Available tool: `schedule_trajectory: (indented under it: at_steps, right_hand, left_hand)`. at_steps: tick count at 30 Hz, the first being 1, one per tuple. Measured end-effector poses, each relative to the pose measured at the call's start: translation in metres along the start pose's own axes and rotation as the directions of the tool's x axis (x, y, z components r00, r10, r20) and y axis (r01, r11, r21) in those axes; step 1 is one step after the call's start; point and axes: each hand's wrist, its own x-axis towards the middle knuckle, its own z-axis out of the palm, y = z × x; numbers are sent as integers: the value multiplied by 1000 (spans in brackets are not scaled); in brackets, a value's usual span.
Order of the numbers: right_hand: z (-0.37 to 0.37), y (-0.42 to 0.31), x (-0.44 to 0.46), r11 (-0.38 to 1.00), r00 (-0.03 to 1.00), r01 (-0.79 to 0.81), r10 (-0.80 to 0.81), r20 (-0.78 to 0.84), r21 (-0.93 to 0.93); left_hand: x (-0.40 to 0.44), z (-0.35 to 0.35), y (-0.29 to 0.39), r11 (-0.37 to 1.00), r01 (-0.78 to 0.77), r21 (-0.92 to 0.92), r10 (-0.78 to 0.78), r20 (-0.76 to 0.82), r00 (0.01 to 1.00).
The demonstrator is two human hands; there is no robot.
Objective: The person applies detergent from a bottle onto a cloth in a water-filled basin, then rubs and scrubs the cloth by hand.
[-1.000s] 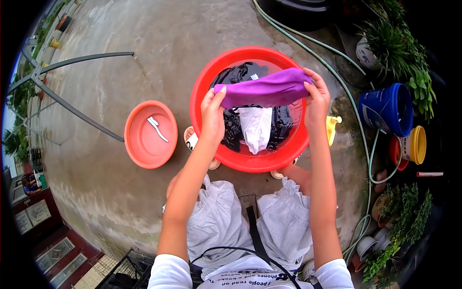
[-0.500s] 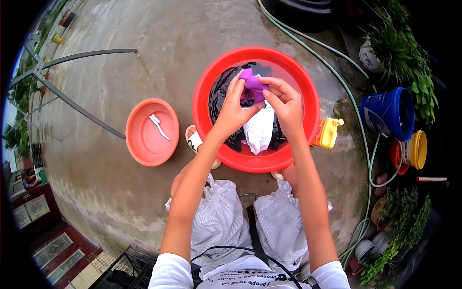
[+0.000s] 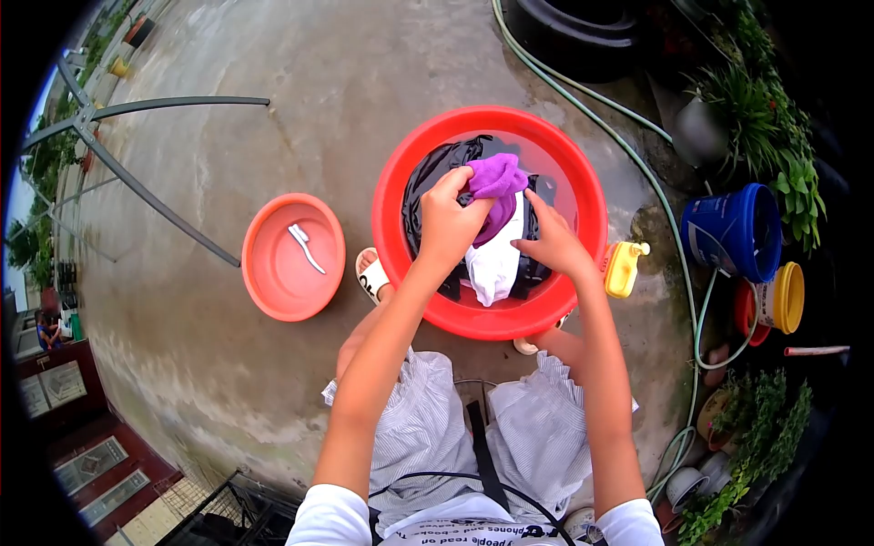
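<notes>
Over the large red basin (image 3: 393, 273), my left hand (image 3: 448, 223) grips a bunched purple cloth (image 3: 496, 177), part of which hangs down. My right hand (image 3: 553, 238) is just right of the cloth, its thumb and fingers spread with nothing between them. Below the purple cloth, a white cloth (image 3: 494, 268) lies in the basin. Black clothing (image 3: 432, 177) sits around it in the water, partly hidden by my hands.
A small pink basin (image 3: 273, 282) holding a white brush (image 3: 306, 247) stands on the left. Right of the red basin are a yellow bottle (image 3: 623, 270), a green hose (image 3: 669, 214), a blue bucket (image 3: 733, 232), a yellow bucket (image 3: 790, 298) and potted plants.
The purple cloth was stretched between both hands, then gathered into a bunch. Now my right hand has let go of it and opened, while my left hand still holds it.
</notes>
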Motion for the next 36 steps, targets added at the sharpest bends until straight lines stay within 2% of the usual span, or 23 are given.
schedule_trajectory:
  at_steps: [1,3,6,7,8,9,11,12,13,14,16,17,18,19,21,22,25,28,29,31,32,34,36]
  right_hand:
    - [15,6,2,1000,998,12,-11,69,-20]
    - [50,21,13,965,967,256,-256,-17,63]
    - [59,19,28,882,958,282,-283,-55,378]
    - [31,-18,21,819,965,264,-233,-124,510]
    - [14,-31,15,764,999,46,-47,-16,643]
    - [5,-36,14,655,985,-169,122,118,737]
    - [2,-26,17,741,985,-76,158,-63,667]
    - [-5,-30,14,733,967,-54,208,-147,678]
    - [-3,-20,17,667,953,65,179,-245,742]
    - [-7,-17,17,677,939,121,160,-305,726]
    - [-16,-21,13,657,914,190,153,-376,730]
    - [-21,-24,11,627,906,207,168,-389,751]
    - [-24,-23,8,597,897,222,185,-402,771]
    - [-26,-20,8,575,881,268,180,-439,773]
    - [-29,-17,11,532,847,355,166,-506,769]
    - [-33,-18,9,459,867,334,194,-460,823]
    - [-39,-18,9,255,829,438,255,-497,862]
    - [-47,-20,8,139,788,548,246,-565,825]
    - [-51,-21,6,107,778,570,246,-578,814]
    - [-55,-25,2,143,795,560,184,-578,816]
    - [-54,-25,2,165,804,545,176,-569,822]
    - [-52,-25,3,201,827,513,144,-544,834]
    - [-46,-28,6,229,854,480,101,-511,847]
  left_hand:
    - [-3,0,5,996,45,-73,-44,17,999]
    - [-7,1,20,957,139,-255,-121,84,989]
    - [-10,-2,24,884,168,-436,-112,151,982]
    - [-9,-5,27,825,209,-525,-146,158,977]
    - [-9,-8,32,756,246,-607,-181,168,969]
    - [-9,-12,35,678,276,-681,-212,178,961]
    - [-4,-21,31,603,190,-775,-183,97,978]
    - [-1,-28,28,606,176,-776,-202,64,977]
    - [3,-34,26,609,164,-776,-220,33,975]
    - [5,-39,21,635,168,-754,-248,7,969]
    - [4,-45,13,560,278,-780,-348,83,934]
    - [3,-47,8,517,332,-789,-394,125,910]
    - [3,-50,-1,369,460,-808,-507,240,828]
    - [0,-54,-13,262,573,-777,-548,369,750]
    - [-4,-54,-29,197,727,-658,-563,531,633]
    - [-7,-51,-33,171,748,-641,-562,560,609]
    - [-14,-38,-38,108,819,-563,-559,647,519]
    - [-21,-33,-37,199,873,-445,-605,645,467]
    - [-21,-31,-37,323,850,-416,-621,585,522]
    - [-18,-28,-29,552,768,-326,-616,461,639]
    - [-14,-23,-24,653,708,-269,-590,404,699]
    - [-10,-12,-10,871,475,-123,-406,363,839]
    - [-8,-4,-1,977,212,24,-203,402,893]
